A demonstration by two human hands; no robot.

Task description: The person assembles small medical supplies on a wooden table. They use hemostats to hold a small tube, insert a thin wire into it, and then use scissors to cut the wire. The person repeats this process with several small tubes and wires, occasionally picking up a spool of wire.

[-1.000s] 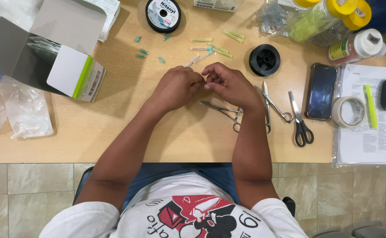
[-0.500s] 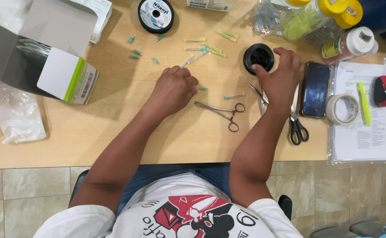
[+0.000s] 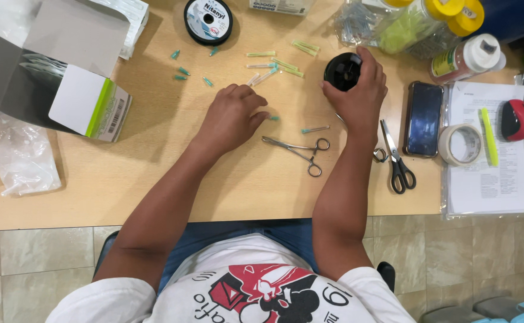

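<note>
Black spool (image 3: 342,70) sits near the far edge of the wooden table (image 3: 154,173), just in front of the yellow-lidded jars (image 3: 429,21), and the right hand (image 3: 360,90) is wrapped over its right side, fingers curled around the rim. It looks small, light and rigid, a hard plastic reel, so a pinch across the rim should hold it without slipping; any wound line may be loose at the end. The left hand (image 3: 232,116) rests knuckles-up on the table, fingers loosely bent, and I cannot tell whether it holds anything; small green-tipped needle caps (image 3: 272,118) lie just beside it. Steel forceps (image 3: 298,151) lie between the forearms, scissors (image 3: 398,164) to the right.
</note>
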